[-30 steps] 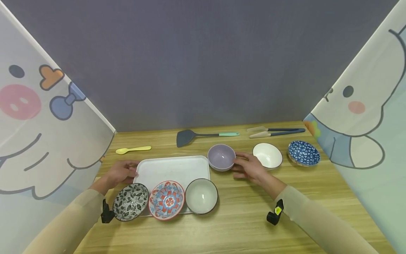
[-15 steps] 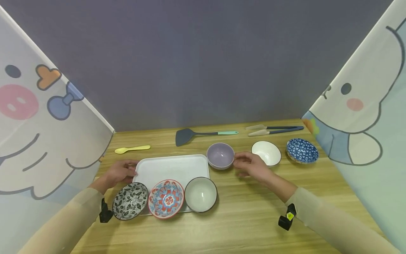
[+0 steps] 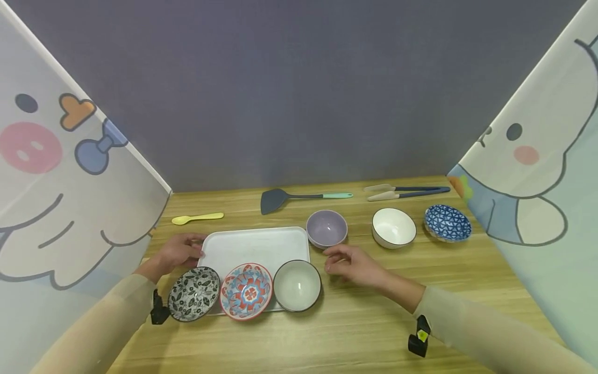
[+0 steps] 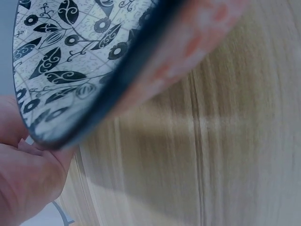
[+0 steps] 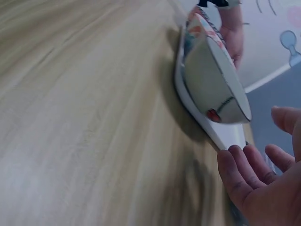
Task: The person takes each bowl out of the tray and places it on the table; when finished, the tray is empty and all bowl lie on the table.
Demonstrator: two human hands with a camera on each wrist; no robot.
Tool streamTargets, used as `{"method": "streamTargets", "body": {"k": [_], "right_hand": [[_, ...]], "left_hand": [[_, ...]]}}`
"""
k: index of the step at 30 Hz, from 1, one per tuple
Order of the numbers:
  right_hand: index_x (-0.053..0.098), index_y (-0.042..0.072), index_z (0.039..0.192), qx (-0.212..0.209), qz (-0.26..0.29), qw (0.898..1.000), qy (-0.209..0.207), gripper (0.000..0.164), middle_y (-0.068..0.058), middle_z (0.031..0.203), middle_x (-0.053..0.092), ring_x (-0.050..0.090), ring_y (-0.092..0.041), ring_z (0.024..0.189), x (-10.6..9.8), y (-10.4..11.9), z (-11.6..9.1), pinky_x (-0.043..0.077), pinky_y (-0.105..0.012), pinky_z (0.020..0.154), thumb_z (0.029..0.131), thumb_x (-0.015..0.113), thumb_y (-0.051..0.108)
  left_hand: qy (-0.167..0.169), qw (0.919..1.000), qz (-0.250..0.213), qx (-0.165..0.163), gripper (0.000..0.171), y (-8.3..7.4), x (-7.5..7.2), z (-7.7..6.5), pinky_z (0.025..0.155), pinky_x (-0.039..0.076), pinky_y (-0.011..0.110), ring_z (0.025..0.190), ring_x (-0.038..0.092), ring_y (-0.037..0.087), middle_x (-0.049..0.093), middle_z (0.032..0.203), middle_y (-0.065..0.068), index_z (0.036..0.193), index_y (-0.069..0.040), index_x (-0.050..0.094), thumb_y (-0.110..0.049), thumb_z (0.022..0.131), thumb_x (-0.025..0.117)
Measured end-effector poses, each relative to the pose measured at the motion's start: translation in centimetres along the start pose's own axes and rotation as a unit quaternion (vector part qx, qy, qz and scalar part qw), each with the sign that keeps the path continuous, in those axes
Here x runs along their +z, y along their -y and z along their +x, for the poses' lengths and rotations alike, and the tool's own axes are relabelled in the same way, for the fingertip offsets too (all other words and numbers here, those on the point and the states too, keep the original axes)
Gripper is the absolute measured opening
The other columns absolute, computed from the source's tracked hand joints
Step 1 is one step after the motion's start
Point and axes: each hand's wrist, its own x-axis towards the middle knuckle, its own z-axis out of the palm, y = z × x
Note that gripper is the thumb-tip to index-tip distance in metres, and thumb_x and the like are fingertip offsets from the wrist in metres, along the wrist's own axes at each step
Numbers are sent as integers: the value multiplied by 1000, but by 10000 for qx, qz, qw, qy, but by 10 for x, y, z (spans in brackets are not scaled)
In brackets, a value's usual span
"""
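Note:
My left hand [image 3: 179,251] grips the white tray [image 3: 257,241] by its left edge; its fingertips are partly hidden. A black-and-white leaf-patterned bowl [image 3: 194,294], a red-and-blue flowered bowl [image 3: 246,292] and a cream bowl with a dark rim [image 3: 297,285] stand in a row along the tray's front. In the left wrist view the leaf-patterned bowl [image 4: 70,56] covers part of that hand. To the right of the tray my right hand [image 3: 357,266] hovers with relaxed, parted fingers, holding nothing. Just behind it sits a purple bowl [image 3: 326,228] beside the tray's corner.
A white bowl [image 3: 394,228] and a blue-patterned bowl [image 3: 447,223] stand at the right. Along the back lie a yellow spoon [image 3: 198,218], a spatula [image 3: 303,197] and tongs [image 3: 406,192]. Cartoon-printed panels [image 3: 523,208] flank the wooden table [image 3: 364,332].
My right hand has let go of the purple bowl and moved forward and left, toward the tray's right edge. The left hand stays at the tray.

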Motion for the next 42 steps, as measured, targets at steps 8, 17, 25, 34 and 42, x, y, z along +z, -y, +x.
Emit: {"method": "streamTargets", "body": {"k": [8,17,25,34,42], "right_hand": [[49,-4,147,188,270,9988,363,64,-22,123,62,70,-21,97,17,-9,0,63,-49,72,94,76,19],[42,-5,149,239,818,9952,480,69,-27,124,65,72,-25,96,31,-16,-1,63,-55,75,92,77,14],[46,0,149,339,1101,9911,660,67,-24,124,66,71,-25,95,41,-21,0,63,-54,78,92,77,12],[45,1,151,405,1289,9889,615,72,-21,122,65,70,-25,93,46,-17,-5,63,-54,78,88,78,5],[41,1,154,482,1471,9861,611,75,-22,124,63,70,-26,95,48,-13,-7,62,-55,78,87,75,1]], "left_hand": [[-63,9999,39,-67,62,1,0,0,82,63,41,95,71,24,60,125,29,151,8,41,1,96,67],[-95,9999,38,-22,61,2,0,1,81,63,41,95,70,23,61,124,28,151,8,41,0,96,67],[-99,10000,10,1,61,3,0,1,81,64,41,94,70,23,62,122,27,151,8,42,1,96,67],[-4,10000,-1,43,60,2,0,1,82,63,41,97,70,24,61,124,29,152,9,39,1,98,64],[2,10000,10,-20,59,3,-1,2,83,63,41,97,70,24,60,124,28,152,8,39,1,98,63]]}}
